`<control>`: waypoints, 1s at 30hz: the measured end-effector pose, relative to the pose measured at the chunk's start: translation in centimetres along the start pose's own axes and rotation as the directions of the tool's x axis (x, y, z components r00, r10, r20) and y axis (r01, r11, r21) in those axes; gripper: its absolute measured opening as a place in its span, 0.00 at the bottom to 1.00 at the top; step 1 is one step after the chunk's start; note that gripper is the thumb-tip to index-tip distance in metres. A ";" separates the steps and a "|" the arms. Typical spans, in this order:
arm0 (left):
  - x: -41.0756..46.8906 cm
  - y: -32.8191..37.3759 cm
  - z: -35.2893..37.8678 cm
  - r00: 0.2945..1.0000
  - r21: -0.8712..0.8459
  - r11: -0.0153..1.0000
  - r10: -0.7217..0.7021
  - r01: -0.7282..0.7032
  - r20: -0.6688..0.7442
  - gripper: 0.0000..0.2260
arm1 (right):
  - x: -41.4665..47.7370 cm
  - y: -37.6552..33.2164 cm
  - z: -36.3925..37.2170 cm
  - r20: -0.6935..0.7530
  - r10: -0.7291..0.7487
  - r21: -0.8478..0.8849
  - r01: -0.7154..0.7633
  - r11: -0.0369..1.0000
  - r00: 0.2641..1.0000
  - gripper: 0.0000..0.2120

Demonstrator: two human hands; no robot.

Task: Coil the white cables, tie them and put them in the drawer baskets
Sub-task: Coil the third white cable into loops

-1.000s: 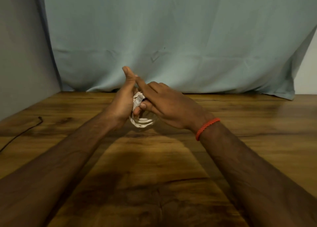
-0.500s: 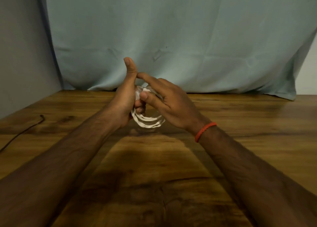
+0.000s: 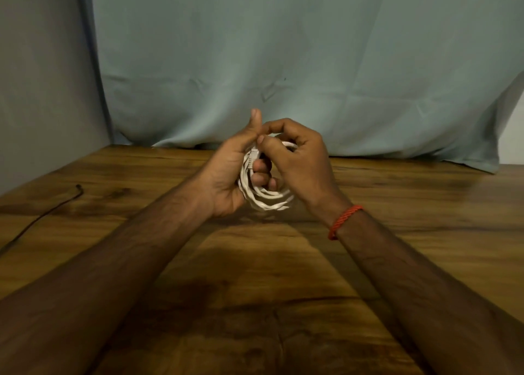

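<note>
The cable (image 3: 265, 199) coil was held over the desk (image 3: 425, 204). The left hand (image 3: 226, 173) gripped its loops; the right hand (image 3: 300, 159) pinched near the plug. Probably light and springy: clamp all loops together.

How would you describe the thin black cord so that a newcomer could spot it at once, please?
Start at the brown wooden table and look to its left side. A thin black cord lies flat on the wood there, running off the picture's left edge. Unlike the coiled white cable held by the left hand and right hand, it is dark, uncoiled and untouched.
</note>
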State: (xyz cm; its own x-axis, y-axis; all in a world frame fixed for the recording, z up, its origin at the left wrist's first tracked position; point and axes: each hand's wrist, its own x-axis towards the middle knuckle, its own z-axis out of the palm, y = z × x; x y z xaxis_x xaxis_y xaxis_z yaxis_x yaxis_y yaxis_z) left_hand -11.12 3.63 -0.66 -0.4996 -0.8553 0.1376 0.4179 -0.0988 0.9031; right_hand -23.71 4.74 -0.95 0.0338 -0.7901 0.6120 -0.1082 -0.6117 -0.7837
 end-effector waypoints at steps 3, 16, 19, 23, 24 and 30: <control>0.1 0.2 -0.1 0.993 0.046 0.997 0.058 -0.054 -0.103 0.25 | 0.7 0.1 -0.5 0.004 0.045 -0.016 -0.045 0.999 0.999 0.11; 0.2 -0.7 -0.1 0.868 0.230 0.961 0.245 -0.156 -0.432 0.26 | 0.8 1.9 0.6 0.004 0.262 0.166 -0.259 0.951 0.965 0.10; 0.1 -0.9 0.0 0.879 0.145 0.982 0.176 -0.123 -0.443 0.26 | 0.4 2.4 0.6 -0.027 0.066 -0.201 -0.070 0.977 0.997 0.15; 0.2 -0.5 -0.4 0.890 0.021 0.993 0.114 -0.117 -0.441 0.28 | 0.1 2.4 0.8 -0.032 -0.014 -0.193 0.007 0.981 0.999 0.11; 0.2 -0.3 -0.5 0.899 -0.003 0.994 0.093 -0.105 -0.428 0.29 | 0.0 2.3 0.9 -0.031 -0.023 -0.186 0.017 0.982 0.999 0.09; 0.5 -0.5 -0.7 0.883 0.036 0.997 0.080 -0.072 -0.463 0.25 | -0.5 2.2 1.7 -0.039 0.120 -0.091 -0.124 0.988 0.992 0.16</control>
State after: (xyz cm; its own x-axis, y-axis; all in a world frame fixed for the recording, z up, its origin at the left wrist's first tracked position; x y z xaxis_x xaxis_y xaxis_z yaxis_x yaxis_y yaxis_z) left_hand -11.01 2.88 -1.31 -0.0564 -0.9984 0.0059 0.4255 -0.0187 0.9047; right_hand -22.26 3.75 -3.12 -0.0178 -0.8559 0.5168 -0.2014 -0.5032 -0.8404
